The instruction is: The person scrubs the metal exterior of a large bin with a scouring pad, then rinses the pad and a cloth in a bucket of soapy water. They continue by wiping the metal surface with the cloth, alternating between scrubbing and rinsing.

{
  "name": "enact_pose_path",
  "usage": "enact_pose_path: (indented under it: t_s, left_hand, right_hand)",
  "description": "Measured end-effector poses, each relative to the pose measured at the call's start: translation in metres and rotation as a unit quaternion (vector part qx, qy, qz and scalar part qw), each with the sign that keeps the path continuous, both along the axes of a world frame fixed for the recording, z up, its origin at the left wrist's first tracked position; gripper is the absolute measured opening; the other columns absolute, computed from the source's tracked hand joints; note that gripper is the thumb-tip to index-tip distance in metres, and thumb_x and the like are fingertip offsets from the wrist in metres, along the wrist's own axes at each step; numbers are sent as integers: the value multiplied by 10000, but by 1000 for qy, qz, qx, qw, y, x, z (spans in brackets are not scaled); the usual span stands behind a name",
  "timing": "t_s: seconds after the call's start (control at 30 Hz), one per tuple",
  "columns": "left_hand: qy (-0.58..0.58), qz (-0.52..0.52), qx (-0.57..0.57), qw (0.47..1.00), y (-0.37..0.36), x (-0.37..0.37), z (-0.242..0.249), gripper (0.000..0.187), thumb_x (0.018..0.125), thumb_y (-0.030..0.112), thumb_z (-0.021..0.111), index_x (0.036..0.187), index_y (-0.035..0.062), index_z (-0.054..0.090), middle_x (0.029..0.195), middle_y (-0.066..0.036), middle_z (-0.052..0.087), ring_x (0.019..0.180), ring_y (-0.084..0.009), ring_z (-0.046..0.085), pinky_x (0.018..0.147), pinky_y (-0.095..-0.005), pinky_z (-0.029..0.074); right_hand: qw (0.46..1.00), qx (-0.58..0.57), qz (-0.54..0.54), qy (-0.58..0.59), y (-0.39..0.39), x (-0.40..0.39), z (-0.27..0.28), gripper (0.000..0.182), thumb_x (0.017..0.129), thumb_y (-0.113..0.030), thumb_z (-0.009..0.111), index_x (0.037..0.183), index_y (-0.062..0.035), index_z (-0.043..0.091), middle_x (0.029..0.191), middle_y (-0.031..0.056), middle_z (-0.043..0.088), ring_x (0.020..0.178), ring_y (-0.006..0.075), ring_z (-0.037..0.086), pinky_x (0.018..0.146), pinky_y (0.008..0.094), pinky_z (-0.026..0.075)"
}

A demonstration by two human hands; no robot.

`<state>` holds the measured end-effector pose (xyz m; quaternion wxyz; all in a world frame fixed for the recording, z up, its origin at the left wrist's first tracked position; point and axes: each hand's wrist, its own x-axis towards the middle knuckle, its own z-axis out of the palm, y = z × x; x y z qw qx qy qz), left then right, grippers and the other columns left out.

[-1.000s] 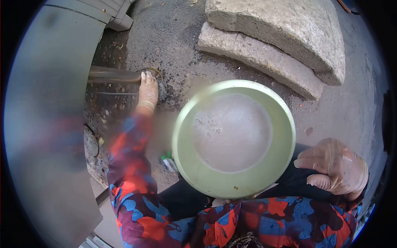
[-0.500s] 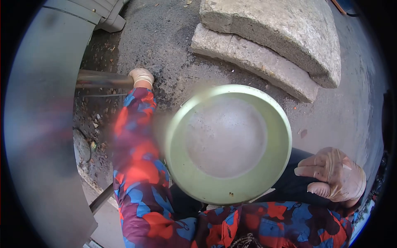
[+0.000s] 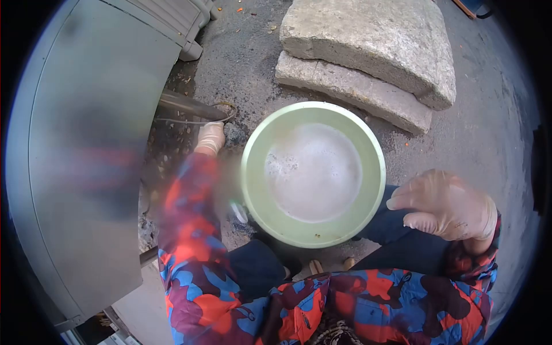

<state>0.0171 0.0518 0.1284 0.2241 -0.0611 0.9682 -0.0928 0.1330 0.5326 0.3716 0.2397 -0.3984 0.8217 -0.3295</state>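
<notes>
A round pale green basin holds cloudy, sudsy water with some bubbles at the left. My left hand, in a thin translucent glove, is closed at the end of a grey pipe; what its fingers hold is hidden. A thin wire loop lies beside the pipe end. On the right, my right hand, gloved too, hovers above my knee with its fingers apart and nothing in them, to the right of the basin.
Two thick stone slabs are stacked beyond the basin. A large grey metal cabinet fills the left side, with a grey plastic object behind it. Small debris lies on the ground beside the cabinet.
The view has shifted, so the cabinet shows more. My left hand has come off the pipe's upper side to just below its end. The wire loop now shows. My right hand has risen slightly.
</notes>
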Motion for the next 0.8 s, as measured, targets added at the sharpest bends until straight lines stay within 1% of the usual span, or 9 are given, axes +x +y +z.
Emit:
enact_pose_path:
  t_s: [0.1,0.17,0.27,0.33,0.37,0.47,0.67,0.77,0.8]
  left_hand:
    - [92,148,280,944,-50,49,4,448,800,-58,405,1214,28,552,1141,-159,626,1086,-275,582,946,-333,430]
    - [71,255,590,762,-82,71,1,348,896,-7,470,1238,8,533,1153,-52,609,1023,-150,559,931,-274,420]
    - [82,264,507,816,-10,114,129,349,935,115,506,1272,21,501,1186,-75,589,1061,-202,565,929,-327,446]
    - [41,351,688,633,29,140,177,396,948,179,487,1310,21,452,1241,-132,551,1098,-281,560,920,-434,471]
    - [45,351,690,632,39,148,181,396,948,179,487,1310,21,452,1241,-132,551,1098,-281,560,920,-434,471]
    - [-44,242,822,514,76,170,188,440,951,236,462,1328,12,422,1284,-225,504,1141,-351,536,927,-507,463]
    - [-68,235,854,459,150,212,171,482,928,206,448,1333,-50,387,1276,-243,504,1152,-366,526,955,-485,455]
    - [-133,-2,822,554,147,202,92,458,901,153,469,1295,-76,422,1204,-256,551,1097,-353,565,928,-447,485]
    - [-114,-42,766,631,166,203,121,435,878,131,530,1250,-84,468,1151,-237,590,1032,-329,604,888,-422,509]
  right_hand:
    - [999,8,-1,-54,-1,3,4,333,871,-309,605,985,1,646,960,149,656,908,330,616,813,391,491]
    - [999,-4,4,-35,-3,8,-1,331,892,-301,573,979,11,641,970,157,652,920,334,615,823,382,493]
    - [998,46,40,-15,-3,2,0,318,932,-280,518,976,12,637,967,160,644,926,329,615,833,379,490]
    - [998,20,57,4,-8,-1,-7,335,926,-295,532,1012,14,632,937,175,636,899,337,616,808,385,485]
    - [998,-2,62,21,-9,-2,-12,358,920,-309,547,1047,16,627,907,190,629,873,345,617,783,391,480]
    - [998,-50,40,3,-21,-2,-27,420,908,-324,566,1149,19,594,1017,201,630,968,331,612,846,378,474]
    - [996,-75,29,29,-73,15,-30,650,864,-375,619,1348,4,407,1228,229,548,1117,339,551,949,376,429]
    - [995,-54,-29,72,-86,23,-41,684,861,-337,630,1391,-14,342,1242,214,545,1123,327,552,950,371,428]
    - [994,-91,-31,50,-89,19,-54,648,865,-282,622,1399,-43,344,1219,204,559,1100,305,561,933,352,437]
